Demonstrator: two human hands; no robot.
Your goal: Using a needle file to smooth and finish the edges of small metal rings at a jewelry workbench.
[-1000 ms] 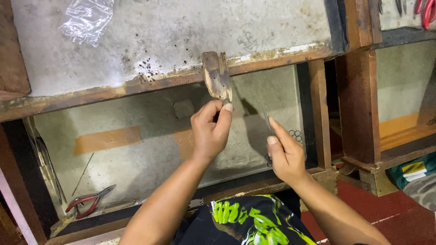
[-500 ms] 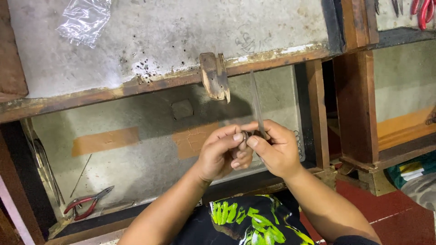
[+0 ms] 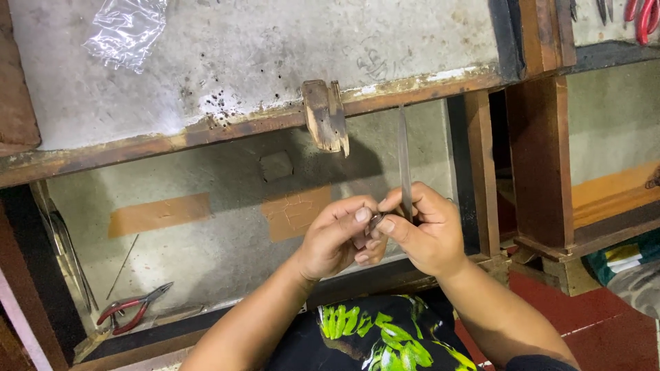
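My left hand and my right hand meet over an open drawer. Between the fingertips of both sits a small dark metal piece, too small to make out. A long thin metal file stands upright out of my right hand, its tip just below the bench edge. A worn wooden bench peg juts from the bench edge a little above and left of my hands.
The pale, scuffed bench top carries a crumpled clear plastic bag. Red-handled pliers lie in the drawer's near left corner. More red-handled tools lie at the top right. Wooden posts stand at the right.
My left hand came down from the wooden peg and joined my right hand. The right hand now holds the file upright, and both pinch the small piece.
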